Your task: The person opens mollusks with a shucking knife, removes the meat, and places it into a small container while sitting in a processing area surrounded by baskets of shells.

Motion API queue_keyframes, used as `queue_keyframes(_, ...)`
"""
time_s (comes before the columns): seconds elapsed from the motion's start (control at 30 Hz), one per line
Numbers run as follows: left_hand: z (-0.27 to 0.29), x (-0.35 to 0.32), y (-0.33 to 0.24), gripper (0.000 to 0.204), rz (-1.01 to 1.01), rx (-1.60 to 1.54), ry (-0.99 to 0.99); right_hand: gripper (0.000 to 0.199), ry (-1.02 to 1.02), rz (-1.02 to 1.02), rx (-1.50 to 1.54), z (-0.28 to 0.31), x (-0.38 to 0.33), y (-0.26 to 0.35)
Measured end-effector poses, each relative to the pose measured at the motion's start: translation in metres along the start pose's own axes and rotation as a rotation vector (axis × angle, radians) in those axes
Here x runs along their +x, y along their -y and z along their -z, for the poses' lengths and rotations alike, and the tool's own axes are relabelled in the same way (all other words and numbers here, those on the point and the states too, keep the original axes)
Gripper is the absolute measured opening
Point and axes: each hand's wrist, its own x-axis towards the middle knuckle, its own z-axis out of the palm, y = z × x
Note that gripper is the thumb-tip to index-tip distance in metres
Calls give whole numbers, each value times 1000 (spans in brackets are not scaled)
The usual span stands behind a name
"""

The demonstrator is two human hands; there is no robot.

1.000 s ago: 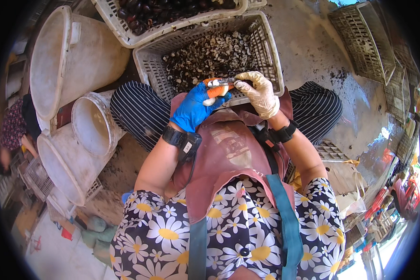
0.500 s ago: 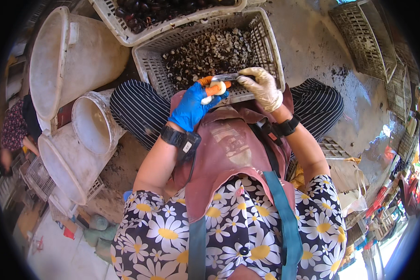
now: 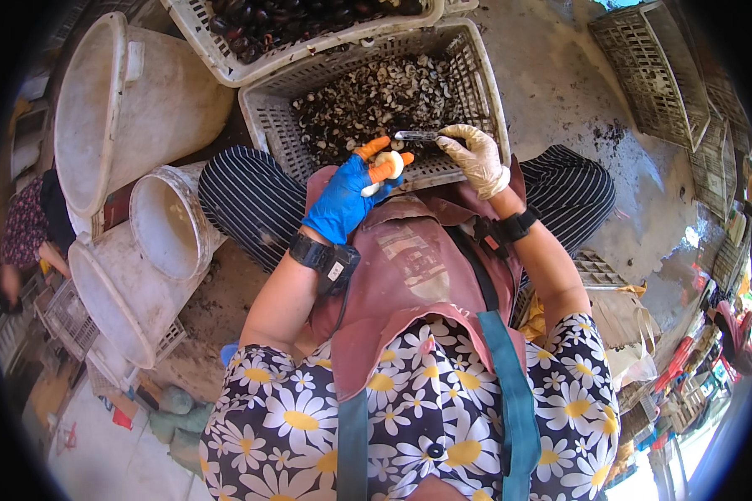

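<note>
My left hand [image 3: 342, 200], in a blue glove with orange finger covers, is closed around pale, round peeled pieces that look like water chestnuts [image 3: 393, 164]. My right hand [image 3: 480, 165] wears a whitish glove and grips a small peeling knife [image 3: 416, 135]. Its flat metal blade points left, a little apart from the left fingers. Both hands are above the near rim of a dirty white plastic crate [image 3: 256, 113]. Dark and pale peelings [image 3: 384, 96] lie inside that crate.
Beyond it stands another crate [image 3: 226, 73] of dark, glossy round pieces. Large white tubs [image 3: 109, 125] and a smaller bucket [image 3: 171, 221] lie tipped at the left. Empty crates [image 3: 652, 71] lean at the far right. Another person [image 3: 29, 221] is at the far left.
My right hand has drawn slightly right with the knife, so the blade has come away from the left fingers. My left hand still holds the pale pieces, having shifted slightly.
</note>
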Motion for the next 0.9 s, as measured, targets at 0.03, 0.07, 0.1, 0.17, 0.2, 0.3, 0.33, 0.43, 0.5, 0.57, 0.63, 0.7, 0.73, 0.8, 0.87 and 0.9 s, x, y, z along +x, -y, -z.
queue_keyframes(0.03,-3,-1,3,37,-35,-16,-47,19,22,31,54,-3,-4,5)
queue_keyframes(0.07,-1,-1,-6,37,28,24,-31,19,61,35,71,-12,-9,14)
queue_keyframes(0.1,1,-2,-2,37,33,21,-33,19,101,40,88,-20,-14,20)
queue_keyframes(0.17,3,2,1,37,3,0,-3,18,83,136,-110,-14,-10,6)
queue_keyframes(0.2,2,1,2,34,-4,7,-57,18,32,99,-112,-3,-3,-8)
queue_keyframes(0.3,15,4,5,35,2,-60,39,19,-15,-66,-16,-4,-6,8)
queue_keyframes(0.33,16,3,6,35,4,-62,39,19,3,5,-1,-13,-9,18)
queue_keyframes(0.43,12,1,5,40,49,-130,8,19,4,116,-122,-19,-14,12)
queue_keyframes(0.5,1,0,1,44,34,-15,-40,20,-47,-33,-76,-2,-3,-2)
queue_keyframes(0.57,1,1,0,46,3,46,-32,21,-34,-106,-47,-3,-4,5)
queue_keyframes(0.63,-3,2,-7,53,8,225,-112,20,35,-5,118,-14,-10,17)
queue_keyframes(0.7,1,4,-2,62,11,393,-114,20,44,-13,18,-18,-12,7)
queue_keyframes(0.73,1,3,-1,64,-42,388,-102,20,36,-41,-156,-12,-8,7)
queue_keyframes(0.8,-1,4,-1,69,-100,424,-81,20,-8,-43,-200,6,0,-8)
queue_keyframes(0.87,-2,6,-1,72,-139,414,-96,18,-9,-10,-50,-2,-4,-1)
queue_keyframes(0.9,-3,6,0,74,-179,406,-101,17,15,11,-27,-6,-10,5)
